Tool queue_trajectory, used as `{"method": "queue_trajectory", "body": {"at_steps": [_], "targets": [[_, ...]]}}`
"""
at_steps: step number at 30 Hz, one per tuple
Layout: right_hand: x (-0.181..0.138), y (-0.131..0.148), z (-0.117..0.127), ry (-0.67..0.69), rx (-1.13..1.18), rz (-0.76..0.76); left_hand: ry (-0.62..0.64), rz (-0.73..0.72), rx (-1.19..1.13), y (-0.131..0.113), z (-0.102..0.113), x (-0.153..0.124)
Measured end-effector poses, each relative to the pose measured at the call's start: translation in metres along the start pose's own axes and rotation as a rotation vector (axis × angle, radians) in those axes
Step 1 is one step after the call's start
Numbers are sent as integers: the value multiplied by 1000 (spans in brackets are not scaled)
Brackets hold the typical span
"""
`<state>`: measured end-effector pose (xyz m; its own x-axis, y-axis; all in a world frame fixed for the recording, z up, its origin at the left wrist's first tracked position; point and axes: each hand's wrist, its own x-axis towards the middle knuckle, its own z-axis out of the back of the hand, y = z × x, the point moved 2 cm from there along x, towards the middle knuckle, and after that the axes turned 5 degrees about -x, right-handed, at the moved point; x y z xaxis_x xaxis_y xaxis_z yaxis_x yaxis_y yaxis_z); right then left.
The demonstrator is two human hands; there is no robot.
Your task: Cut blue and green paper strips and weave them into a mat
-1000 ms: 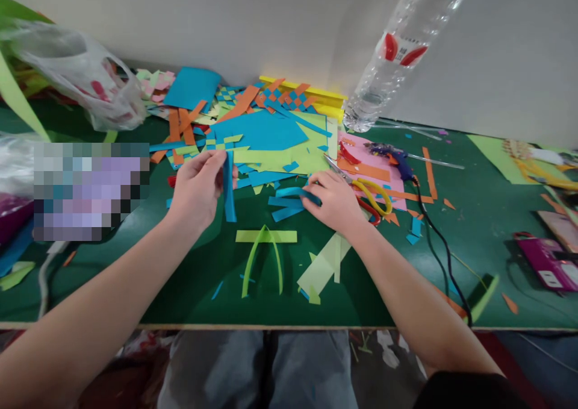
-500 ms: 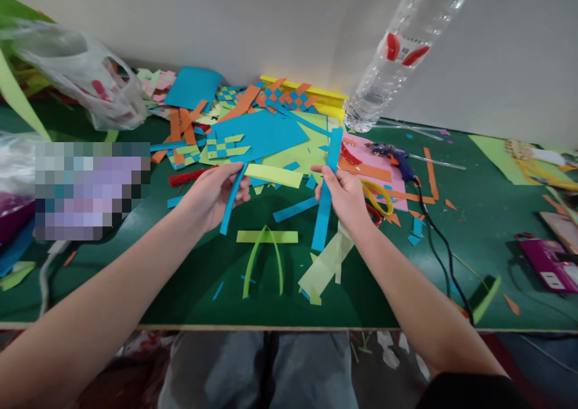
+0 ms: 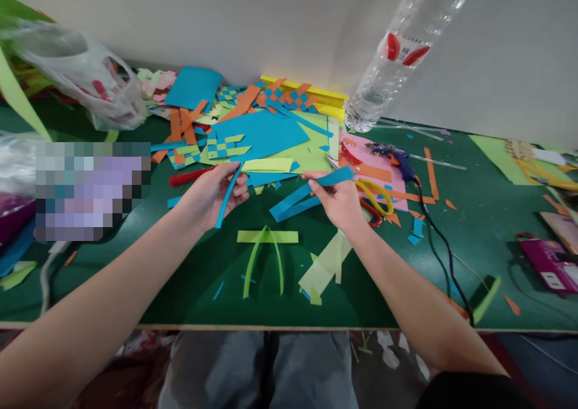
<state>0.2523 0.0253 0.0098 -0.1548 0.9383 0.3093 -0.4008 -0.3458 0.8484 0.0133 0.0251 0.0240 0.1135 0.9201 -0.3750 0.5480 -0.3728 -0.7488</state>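
Observation:
My left hand (image 3: 226, 193) pinches a narrow blue paper strip (image 3: 228, 197), which slants down toward me. A wider blue paper strip (image 3: 332, 181) is gripped between the thumb and fingers of my right hand (image 3: 338, 203); it lies nearly crosswise and overlaps another blue piece beneath. Between my arms a folded light-green strip (image 3: 250, 261) stands like an upside-down V across a flat green strip (image 3: 289, 237). Pale green pieces (image 3: 321, 270) lie below my right hand. Scissors with yellow and red handles (image 3: 383, 197) rest just right of that hand.
Woven paper pieces and blue sheets (image 3: 266, 133) pile up at the back. A tilted water bottle (image 3: 388, 65) leans near the wall. At right are a blue glue gun (image 3: 403, 163) with a black cord and a purple box (image 3: 548, 264). A plastic bag (image 3: 108, 90) sits at left.
The wide blue strip in my right hand has turned from nearly upright to nearly crosswise. My left hand has barely moved and still pinches its narrow strip.

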Motion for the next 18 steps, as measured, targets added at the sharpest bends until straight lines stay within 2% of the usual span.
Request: {"method": "queue_trajectory", "body": {"at_steps": [3,7,11,18], "targets": [[-6,7,1,-86,-247,258,-30,-18,37,1,1,0],[-12,13,0,-156,-449,443,-81,-30,65,1,3,0],[-13,16,-1,-177,-433,495,-95,-14,107,2,2,0],[-14,19,-1,-198,-450,484,-126,-5,142,2,2,-1]]}}
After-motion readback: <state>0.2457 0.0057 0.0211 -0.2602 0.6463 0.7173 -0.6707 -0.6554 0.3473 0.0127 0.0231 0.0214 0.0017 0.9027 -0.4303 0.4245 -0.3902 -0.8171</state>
